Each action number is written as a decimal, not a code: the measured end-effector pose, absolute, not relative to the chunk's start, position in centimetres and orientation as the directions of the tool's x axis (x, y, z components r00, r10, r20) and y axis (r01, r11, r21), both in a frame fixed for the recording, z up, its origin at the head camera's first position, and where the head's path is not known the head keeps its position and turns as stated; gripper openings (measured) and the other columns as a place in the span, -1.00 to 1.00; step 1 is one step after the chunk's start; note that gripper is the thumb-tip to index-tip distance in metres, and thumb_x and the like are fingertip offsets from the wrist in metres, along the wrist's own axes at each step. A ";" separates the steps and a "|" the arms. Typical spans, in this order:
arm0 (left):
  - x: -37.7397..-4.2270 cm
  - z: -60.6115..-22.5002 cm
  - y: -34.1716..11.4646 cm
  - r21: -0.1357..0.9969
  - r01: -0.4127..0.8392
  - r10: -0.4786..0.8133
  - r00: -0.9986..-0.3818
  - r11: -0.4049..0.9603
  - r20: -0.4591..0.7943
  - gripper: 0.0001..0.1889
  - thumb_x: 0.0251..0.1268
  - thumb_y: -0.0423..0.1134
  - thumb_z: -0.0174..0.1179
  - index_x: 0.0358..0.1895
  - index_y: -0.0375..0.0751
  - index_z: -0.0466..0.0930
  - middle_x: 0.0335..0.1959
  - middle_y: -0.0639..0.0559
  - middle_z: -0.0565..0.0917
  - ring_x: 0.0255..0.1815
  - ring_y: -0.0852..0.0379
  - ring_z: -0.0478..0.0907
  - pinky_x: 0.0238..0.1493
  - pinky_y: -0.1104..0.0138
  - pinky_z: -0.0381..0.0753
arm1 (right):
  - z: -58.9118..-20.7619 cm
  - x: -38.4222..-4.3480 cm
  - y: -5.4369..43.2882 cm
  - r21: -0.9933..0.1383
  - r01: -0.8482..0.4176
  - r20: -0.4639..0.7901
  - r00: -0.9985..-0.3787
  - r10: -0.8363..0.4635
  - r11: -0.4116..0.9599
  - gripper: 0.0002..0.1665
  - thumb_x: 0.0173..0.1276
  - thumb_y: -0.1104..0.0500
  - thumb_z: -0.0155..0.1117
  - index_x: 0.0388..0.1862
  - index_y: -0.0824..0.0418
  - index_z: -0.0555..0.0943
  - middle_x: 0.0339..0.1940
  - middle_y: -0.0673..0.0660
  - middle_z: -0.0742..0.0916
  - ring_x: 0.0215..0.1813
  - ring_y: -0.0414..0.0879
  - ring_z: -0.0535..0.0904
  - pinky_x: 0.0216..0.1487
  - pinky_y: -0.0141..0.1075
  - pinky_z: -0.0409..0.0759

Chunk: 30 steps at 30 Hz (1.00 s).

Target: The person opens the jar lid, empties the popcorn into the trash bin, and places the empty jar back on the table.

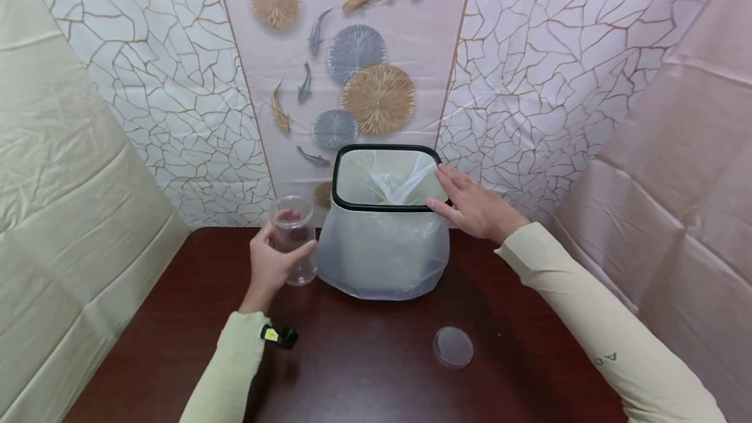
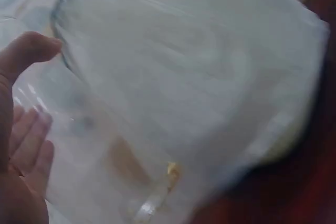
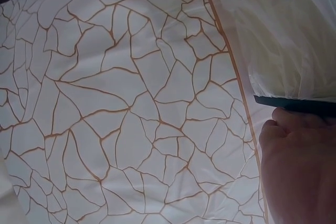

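Observation:
My left hand (image 1: 270, 263) grips a clear, see-through plastic jar (image 1: 296, 240), its thumb across the near side and fingers behind. The jar stands upright just left of a white bin (image 1: 382, 247) fitted with a translucent liner bag (image 1: 431, 260). A black rim (image 1: 384, 208) frames the bin's opening, with the liner folded down outside. On the rim's right side rests my right hand (image 1: 472, 204), fingers fairly straight and thumb at the near corner. Up close in the left wrist view, the left hand (image 2: 26, 145) shows through the clear jar wall, somewhat blurred.
A round clear lid (image 1: 454, 347) lies on the dark red-brown table (image 1: 352, 371), in front and to the right of the bin. Patterned cloth (image 1: 529, 70) hangs behind, and beige cloth (image 1: 64, 214) closes off both sides.

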<state>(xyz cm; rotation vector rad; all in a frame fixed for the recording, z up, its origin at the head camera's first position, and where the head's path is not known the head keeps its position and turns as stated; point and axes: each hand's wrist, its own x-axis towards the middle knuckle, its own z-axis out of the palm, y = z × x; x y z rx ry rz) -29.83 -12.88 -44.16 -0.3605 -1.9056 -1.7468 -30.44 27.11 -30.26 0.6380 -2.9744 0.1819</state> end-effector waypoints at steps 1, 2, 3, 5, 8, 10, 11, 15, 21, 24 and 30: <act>-29.6 -45.1 -12.8 0.844 0.523 -0.162 -0.828 0.121 0.536 -0.29 -0.12 -0.39 0.69 0.23 -0.13 0.66 0.16 -0.11 0.77 0.10 0.22 0.67 0.15 0.46 0.59 | -30.2 -30.4 27.1 -0.101 -0.414 0.118 -0.908 -0.402 0.905 0.06 0.63 -0.45 -0.28 0.77 0.23 -0.08 0.81 0.23 0.03 0.79 0.26 -0.05 0.71 0.22 0.07; -29.4 -45.9 -12.8 0.848 0.518 -0.172 -0.830 0.114 0.530 -0.28 -0.12 -0.40 0.69 0.24 -0.13 0.66 0.17 -0.12 0.76 0.10 0.26 0.67 0.15 0.48 0.59 | -30.2 -30.4 27.2 -0.104 -0.413 0.119 -0.908 -0.401 0.905 0.06 0.63 -0.45 -0.28 0.77 0.22 -0.08 0.81 0.23 0.02 0.79 0.25 -0.06 0.71 0.22 0.07; -29.1 -46.7 -12.8 0.851 0.514 -0.180 -0.832 0.106 0.525 -0.27 -0.13 -0.42 0.69 0.25 -0.14 0.65 0.17 -0.13 0.76 0.10 0.29 0.67 0.14 0.50 0.59 | -30.1 -30.4 27.2 -0.104 -0.415 0.122 -0.907 -0.402 0.904 0.06 0.63 -0.45 -0.27 0.77 0.23 -0.07 0.81 0.23 0.03 0.79 0.26 -0.05 0.71 0.22 0.07; -28.8 -48.2 -12.7 0.855 0.511 -0.188 -0.834 0.093 0.519 -0.25 -0.12 -0.44 0.68 0.28 -0.15 0.64 0.19 -0.15 0.75 0.13 0.31 0.67 0.15 0.52 0.58 | -30.1 -30.4 27.2 -0.103 -0.415 0.123 -0.907 -0.402 0.904 0.05 0.63 -0.45 -0.27 0.77 0.22 -0.07 0.81 0.24 0.03 0.79 0.26 -0.05 0.71 0.22 0.08; -28.3 -50.0 -12.8 0.859 0.506 -0.188 -0.838 0.077 0.511 -0.24 -0.09 -0.45 0.66 0.31 -0.16 0.62 0.22 -0.17 0.74 0.15 0.31 0.67 0.16 0.53 0.59 | -30.1 -30.4 27.3 -0.099 -0.417 0.126 -0.906 -0.405 0.903 0.05 0.64 -0.44 -0.28 0.77 0.23 -0.07 0.81 0.24 0.03 0.79 0.26 -0.05 0.71 0.22 0.07; -28.0 -50.9 -12.8 0.862 0.503 -0.187 -0.843 0.059 0.505 -0.25 -0.07 -0.46 0.65 0.32 -0.18 0.61 0.24 -0.22 0.72 0.17 0.30 0.67 0.17 0.53 0.59 | -30.2 -30.5 27.3 -0.097 -0.418 0.125 -0.905 -0.406 0.903 0.05 0.64 -0.44 -0.28 0.77 0.23 -0.07 0.81 0.24 0.03 0.79 0.26 -0.05 0.71 0.22 0.07; -27.9 -51.4 -12.9 0.864 0.500 -0.187 -0.845 0.053 0.500 -0.25 -0.05 -0.46 0.64 0.32 -0.18 0.60 0.24 -0.23 0.71 0.17 0.30 0.67 0.17 0.54 0.59 | -30.2 -30.5 27.2 -0.098 -0.419 0.126 -0.905 -0.407 0.902 0.05 0.64 -0.44 -0.28 0.77 0.24 -0.07 0.81 0.25 0.03 0.79 0.26 -0.05 0.71 0.22 0.07; -27.4 -52.6 -13.0 0.873 0.487 -0.188 -0.855 0.025 0.482 -0.26 -0.03 -0.50 0.62 0.33 -0.22 0.59 0.25 -0.33 0.69 0.17 0.30 0.68 0.16 0.54 0.61 | -30.2 -30.7 27.1 -0.097 -0.418 0.119 -0.906 -0.406 0.903 0.06 0.63 -0.46 -0.28 0.77 0.23 -0.08 0.81 0.24 0.02 0.79 0.26 -0.05 0.71 0.21 0.06; -27.4 -53.2 -13.4 0.869 0.493 -0.136 -0.860 0.031 0.493 -0.19 -0.04 -0.49 0.62 0.39 -0.23 0.53 0.32 -0.29 0.66 0.28 0.22 0.65 0.24 0.55 0.56 | -30.1 -30.7 27.2 -0.115 -0.408 0.108 -0.912 -0.397 0.906 0.07 0.62 -0.47 -0.28 0.77 0.22 -0.09 0.81 0.23 0.01 0.80 0.24 -0.08 0.72 0.21 0.05; -27.4 -53.2 -13.9 0.881 0.463 -0.084 -0.878 0.103 0.471 -0.08 -0.03 -0.38 0.66 0.50 -0.09 0.43 0.42 -0.17 0.62 0.40 0.12 0.58 0.33 0.51 0.50 | -30.1 -30.6 27.3 -0.123 -0.406 0.114 -0.912 -0.394 0.905 0.08 0.63 -0.46 -0.28 0.77 0.24 -0.10 0.81 0.25 0.00 0.79 0.26 -0.08 0.71 0.22 0.05; -26.5 -52.6 -15.2 0.855 0.353 0.055 -0.931 0.381 0.360 0.29 -0.03 0.00 0.69 0.71 0.33 -0.09 0.65 0.09 0.35 0.61 -0.01 0.31 0.53 -0.03 0.30 | -30.6 -29.5 27.9 -0.146 -0.411 0.206 -0.902 -0.379 0.900 0.09 0.65 -0.40 -0.22 0.76 0.30 -0.20 0.79 0.33 0.02 0.78 0.28 -0.04 0.72 0.20 0.03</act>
